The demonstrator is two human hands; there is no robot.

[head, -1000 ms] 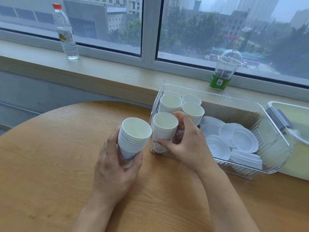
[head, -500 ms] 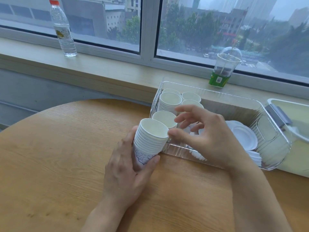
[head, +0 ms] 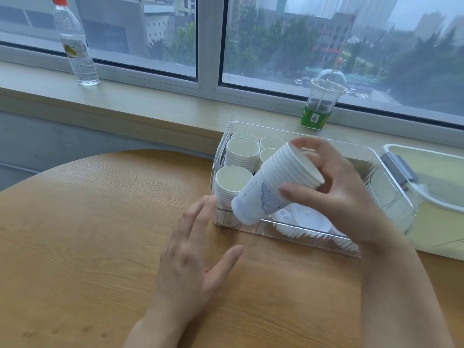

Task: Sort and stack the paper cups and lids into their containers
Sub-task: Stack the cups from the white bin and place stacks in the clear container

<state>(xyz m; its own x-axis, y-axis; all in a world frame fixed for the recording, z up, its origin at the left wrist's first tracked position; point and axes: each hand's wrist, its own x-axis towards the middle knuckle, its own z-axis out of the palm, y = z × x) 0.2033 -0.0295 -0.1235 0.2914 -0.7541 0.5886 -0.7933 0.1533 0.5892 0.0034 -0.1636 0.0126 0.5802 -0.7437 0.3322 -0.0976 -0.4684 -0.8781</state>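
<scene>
My right hand (head: 336, 194) grips a stack of white paper cups (head: 273, 184) by its rim end, tilted with the mouths up-right and the base down-left over the front wall of the clear plastic bin (head: 301, 238). Inside the bin's left end stand several upright cup stacks (head: 232, 183). White lids (head: 305, 219) lie in the bin behind the held stack, partly hidden by my hand. My left hand (head: 193, 249) hovers above the wooden table (head: 82, 242) with fingers spread, fingertips close to the bin's front left corner, holding nothing.
A white tub with a grey latch (head: 426, 187) stands right of the bin. On the window ledge sit a water bottle (head: 75, 43) at the left and a domed clear drink cup (head: 321, 101) behind the bin.
The cup stack passed from my left hand to my right, which lifted and tilted it over the bin. My left hand let go and opened above the table.
</scene>
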